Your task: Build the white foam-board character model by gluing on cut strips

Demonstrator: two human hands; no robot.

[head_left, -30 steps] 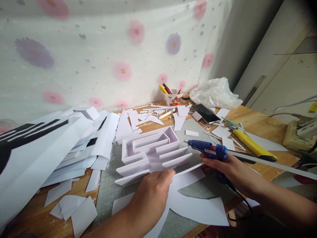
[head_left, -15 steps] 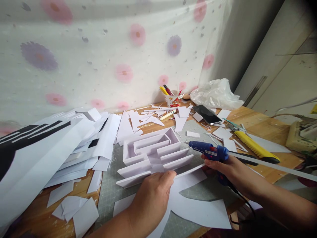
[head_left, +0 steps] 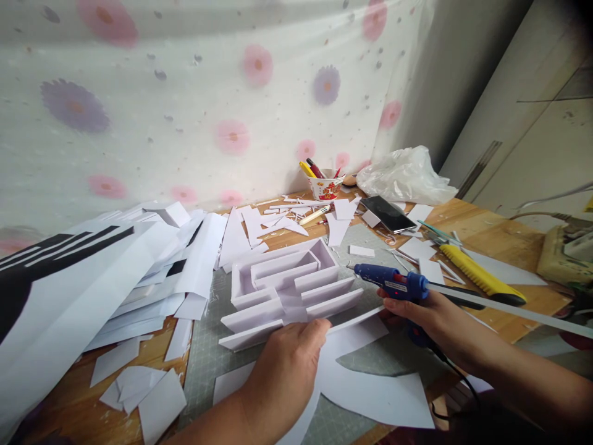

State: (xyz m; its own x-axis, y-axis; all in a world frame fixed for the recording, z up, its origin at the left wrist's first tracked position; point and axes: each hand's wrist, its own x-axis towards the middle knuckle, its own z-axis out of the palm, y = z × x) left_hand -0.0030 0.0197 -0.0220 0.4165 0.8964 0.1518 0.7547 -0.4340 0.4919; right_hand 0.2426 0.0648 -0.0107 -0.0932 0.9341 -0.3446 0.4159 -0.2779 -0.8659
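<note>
A white foam-board model with maze-like upright walls sits on a grey cutting mat. At its front edge, my left hand is closed on a thin white foam-board strip, thumb on top and most fingertips hidden. My right hand grips a blue glue gun, its nozzle pointing left beside the model's right walls. A long white glue stick sticks out of the gun's back. The strip's right end reaches the fingers of my right hand; whether they pinch it I cannot tell.
Curved white sheets lie in front. Paper piles crowd the left, scraps the back. A yellow utility knife, phone, pen cup, plastic bag and power strip are toward the right and back.
</note>
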